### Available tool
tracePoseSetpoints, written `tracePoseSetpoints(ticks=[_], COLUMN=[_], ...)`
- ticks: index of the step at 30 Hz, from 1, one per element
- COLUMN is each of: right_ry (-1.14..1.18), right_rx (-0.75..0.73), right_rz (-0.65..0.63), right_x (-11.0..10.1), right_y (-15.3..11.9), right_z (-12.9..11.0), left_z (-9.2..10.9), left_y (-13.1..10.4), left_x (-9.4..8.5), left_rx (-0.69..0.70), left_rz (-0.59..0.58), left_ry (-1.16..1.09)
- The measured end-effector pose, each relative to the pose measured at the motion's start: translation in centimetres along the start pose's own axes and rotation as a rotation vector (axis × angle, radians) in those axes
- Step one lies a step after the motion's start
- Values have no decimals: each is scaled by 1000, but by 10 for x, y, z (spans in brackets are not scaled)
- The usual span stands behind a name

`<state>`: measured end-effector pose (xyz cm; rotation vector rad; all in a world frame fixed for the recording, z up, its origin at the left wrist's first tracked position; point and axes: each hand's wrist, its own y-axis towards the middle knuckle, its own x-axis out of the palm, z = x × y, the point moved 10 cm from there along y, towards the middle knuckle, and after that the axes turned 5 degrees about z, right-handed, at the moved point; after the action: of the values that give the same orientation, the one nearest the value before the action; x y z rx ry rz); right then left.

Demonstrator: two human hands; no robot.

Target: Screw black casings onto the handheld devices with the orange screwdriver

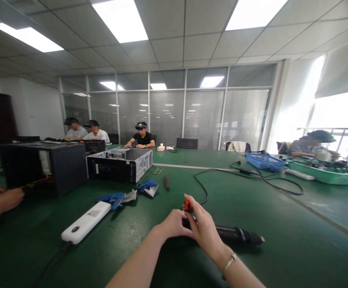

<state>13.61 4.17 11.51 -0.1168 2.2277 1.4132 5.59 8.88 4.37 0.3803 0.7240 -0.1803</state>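
Note:
Fingers of my right hand [205,228] are closed round a small orange-and-black piece [187,205], which looks like a tool handle; most of it is covered. My left hand [174,225] meets it from the left with bent, pinching fingers. What lies between the left fingertips is hidden. Behind and to the right of my right wrist, a black electric screwdriver [240,235] lies on the green table [282,256], its tip pointing right. Blue-and-grey work gloves [147,187] rest beyond my left hand, near a dark narrow bar [166,183].
A white power strip [87,222] lies front left. Behind it stand a black computer case [69,168] and an open silver case [144,165]. Another person's hands [4,199] work at far left. Black cable [205,188] runs toward blue [265,162] and green baskets [336,176]. Several people sit farther back.

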Motion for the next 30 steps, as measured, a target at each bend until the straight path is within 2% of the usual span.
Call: tracePoseSetpoints(ticks=[4,10,15,22,27,30], right_ry=[-20,-22,-7,-13,11,-7], right_rx=[13,27,32,16,-20,-6], right_rz=[-2,16,-15,32,9,14], right_x=[-1,-2,-1,-4,-3,-4], right_y=[-1,-1,-1,0,-1,-2], right_z=[-1,4,0,3,-6,-3], left_z=[5,-2,2,-3,1,5], left_y=[-1,-1,-1,1,2,1], left_x=[0,0,0,2,2,1], left_rx=[26,-13,18,-3,59,92], left_rz=[-12,-10,-4,-17,-1,1], left_ry=[-5,11,-5,20,-8,-31])
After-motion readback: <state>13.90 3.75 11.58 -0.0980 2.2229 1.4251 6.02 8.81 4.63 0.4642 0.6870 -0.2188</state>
